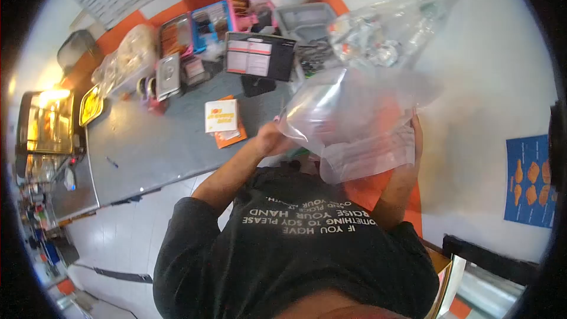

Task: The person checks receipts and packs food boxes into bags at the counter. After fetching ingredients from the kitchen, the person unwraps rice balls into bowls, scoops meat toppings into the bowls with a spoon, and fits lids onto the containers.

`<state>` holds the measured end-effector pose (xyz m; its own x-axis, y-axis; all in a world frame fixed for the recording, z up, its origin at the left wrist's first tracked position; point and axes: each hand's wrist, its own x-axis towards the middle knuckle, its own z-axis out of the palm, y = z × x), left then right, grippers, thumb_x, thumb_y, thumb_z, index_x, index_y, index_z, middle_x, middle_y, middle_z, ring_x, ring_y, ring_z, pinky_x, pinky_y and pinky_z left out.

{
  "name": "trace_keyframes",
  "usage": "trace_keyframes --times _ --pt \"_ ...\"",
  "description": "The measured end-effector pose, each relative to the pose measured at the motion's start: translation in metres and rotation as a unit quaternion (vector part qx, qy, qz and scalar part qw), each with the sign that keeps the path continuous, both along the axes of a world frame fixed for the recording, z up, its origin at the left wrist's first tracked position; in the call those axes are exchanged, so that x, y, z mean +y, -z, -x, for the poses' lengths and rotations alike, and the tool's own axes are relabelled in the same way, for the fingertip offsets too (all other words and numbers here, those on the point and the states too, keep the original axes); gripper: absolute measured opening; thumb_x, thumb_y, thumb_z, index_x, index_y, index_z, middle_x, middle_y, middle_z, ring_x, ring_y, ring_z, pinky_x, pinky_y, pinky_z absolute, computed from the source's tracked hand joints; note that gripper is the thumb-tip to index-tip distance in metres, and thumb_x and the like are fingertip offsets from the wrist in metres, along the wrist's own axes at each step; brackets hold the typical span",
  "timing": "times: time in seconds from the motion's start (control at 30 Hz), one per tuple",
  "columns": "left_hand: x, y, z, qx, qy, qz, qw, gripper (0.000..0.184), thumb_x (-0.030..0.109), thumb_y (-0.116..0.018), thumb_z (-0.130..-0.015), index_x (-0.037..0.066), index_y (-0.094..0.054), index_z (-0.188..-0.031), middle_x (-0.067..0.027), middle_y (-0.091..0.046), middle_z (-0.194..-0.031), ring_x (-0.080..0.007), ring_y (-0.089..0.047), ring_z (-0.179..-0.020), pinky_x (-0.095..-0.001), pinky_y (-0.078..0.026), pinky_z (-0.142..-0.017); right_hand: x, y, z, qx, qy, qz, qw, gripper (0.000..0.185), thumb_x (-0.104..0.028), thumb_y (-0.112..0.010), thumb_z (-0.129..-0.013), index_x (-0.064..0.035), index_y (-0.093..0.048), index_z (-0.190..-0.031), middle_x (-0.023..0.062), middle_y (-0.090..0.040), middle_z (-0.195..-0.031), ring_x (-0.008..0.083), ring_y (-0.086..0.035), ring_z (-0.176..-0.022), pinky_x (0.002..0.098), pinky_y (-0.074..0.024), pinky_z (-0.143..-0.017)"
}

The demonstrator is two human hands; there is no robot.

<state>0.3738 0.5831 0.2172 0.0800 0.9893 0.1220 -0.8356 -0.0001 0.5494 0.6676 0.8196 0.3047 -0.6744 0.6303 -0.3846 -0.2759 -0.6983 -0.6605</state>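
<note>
A large clear plastic bag (348, 124) is spread in front of my chest, above the right end of the counter. My left hand (270, 139) pinches its left edge with closed fingers. My right hand (417, 133) grips the right edge, the fingers partly hidden by the plastic and slightly blurred. Left of my left hand, a white and orange box (221, 116) lies on the counter over an orange packet. Just behind the bag stands a black panel with pink and white labels (260, 56).
The grey counter (159, 147) carries a blue basket (211, 18), a pink basket (251, 9), a grey tray (304, 19) and a metal lidded container (168, 74) along the back. A full plastic sack (384, 32) leans at the right wall. A lit display cabinet (50, 121) stands left.
</note>
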Motion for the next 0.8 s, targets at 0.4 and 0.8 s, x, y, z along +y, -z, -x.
trace_keyframes --times 0.4,0.8 --pt "-0.215 -0.114 0.058 0.565 -0.354 0.112 0.737 0.014 0.005 -0.06 -0.089 0.0 -0.064 -0.101 -0.0103 -0.067 -0.084 -0.0192 -0.064 -0.074 -0.0294 -0.05 -0.064 -0.198 -0.051 0.169 -0.236 0.125 -0.765 0.586 0.04 -0.032 -0.062 -0.089 -0.004 -0.059 -0.117 0.0116 -0.062 -0.113 0.032 -0.057 -0.109 0.044 -0.0408 -0.098" --pt "-0.362 -0.077 0.105 0.478 -0.2 0.187 0.835 0.018 0.008 -0.069 -0.085 -0.006 -0.066 -0.095 -0.0097 -0.07 -0.081 -0.0118 -0.065 -0.074 -0.0268 -0.054 -0.064 -0.402 -0.04 0.259 -0.232 -0.311 -0.562 0.73 0.022 -0.017 -0.067 -0.088 0.0027 -0.069 -0.096 0.0131 -0.069 -0.075 0.0173 -0.067 -0.066 0.0325 -0.0518 -0.061"
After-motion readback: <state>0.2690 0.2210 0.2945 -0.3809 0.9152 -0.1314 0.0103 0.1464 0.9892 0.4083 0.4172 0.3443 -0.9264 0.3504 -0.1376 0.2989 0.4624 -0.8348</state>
